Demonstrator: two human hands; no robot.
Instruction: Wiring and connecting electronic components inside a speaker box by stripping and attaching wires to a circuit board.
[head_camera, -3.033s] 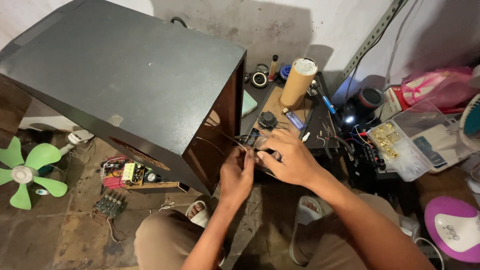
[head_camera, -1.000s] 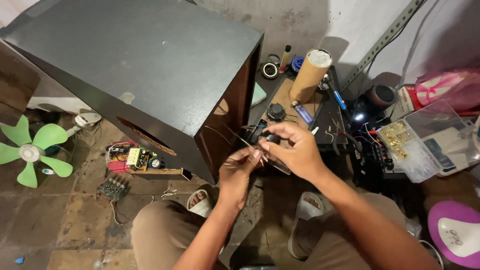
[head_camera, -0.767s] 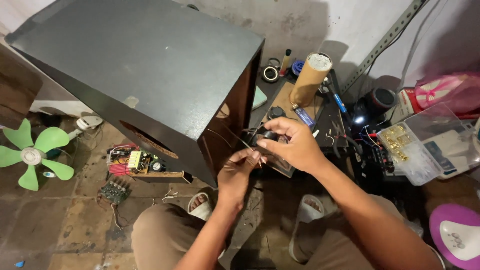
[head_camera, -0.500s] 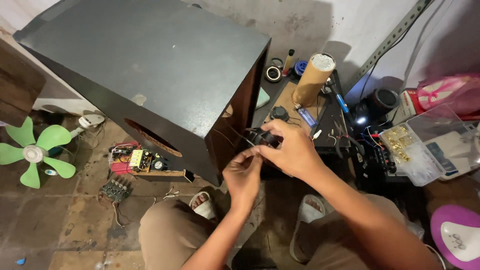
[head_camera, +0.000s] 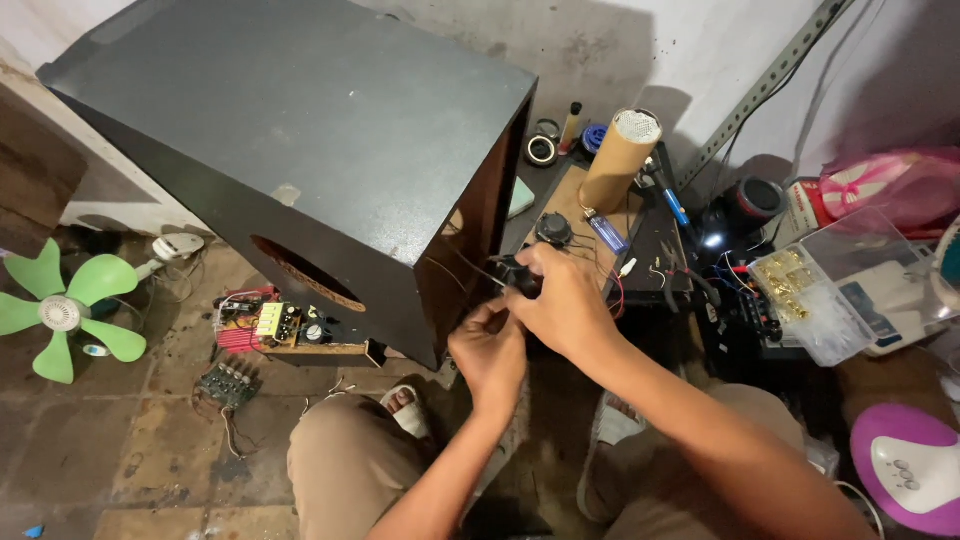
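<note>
The right hand (head_camera: 562, 305) curls its fingers around a small black part (head_camera: 517, 275) beside the open side of the large black wooden speaker box (head_camera: 300, 140). The left hand (head_camera: 490, 350) pinches a thin wire just below it.

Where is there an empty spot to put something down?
The broad flat top of the black speaker cabinet is bare. Some floor shows between the green fan and the circuit boards. The workbench right of both hands is crowded with tools.

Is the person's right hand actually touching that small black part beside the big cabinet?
Touching. The head view shows the right hand with fingers wrapped onto the small black part, no gap between them.
</note>
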